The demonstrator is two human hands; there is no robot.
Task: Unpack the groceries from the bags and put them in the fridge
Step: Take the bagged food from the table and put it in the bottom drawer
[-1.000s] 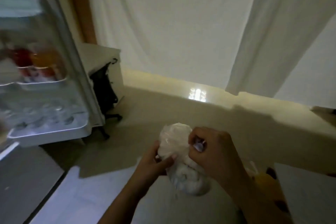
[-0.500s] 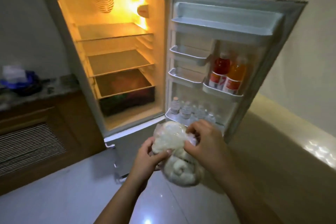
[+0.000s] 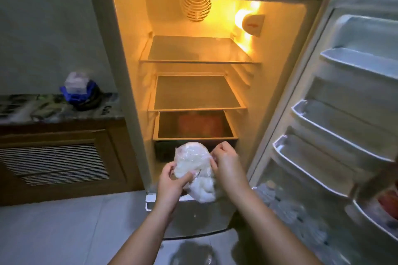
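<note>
Your left hand (image 3: pixel 172 180) and right hand (image 3: pixel 226 162) hold one clear plastic bag (image 3: pixel 193 170) between them, low in front of the open fridge (image 3: pixel 133 71). The left grip pinches the bag's left side, thumb across its front. The right grip is narrow, fingertips nipping the bag's upper right edge. The bag holds something pale and lumpy; what it is you cannot tell. It hangs in the air just in front of the fridge's bottom opening, touching no shelf.

Behind the bag sits the dark crisper drawer (image 3: pixel 168 148), with a glass cover (image 3: pixel 193 127) over it showing something reddish underneath. Above come the middle shelf (image 3: pixel 193 92) and the top shelf (image 3: pixel 193 49), both lit yellow by the lamp (image 3: pixel 252 21) at the upper right of the cabinet.

To your right the fridge door (image 3: pixel 344 103) stands open, its white racks stacked one above another; the lowest holds blurred bottle tops (image 3: pixel 280 204).

To your left, a stone-topped table (image 3: pixel 53 105) carries a blue and white bundle (image 3: pixel 79 90) near its right edge, beside the fridge wall.
</note>
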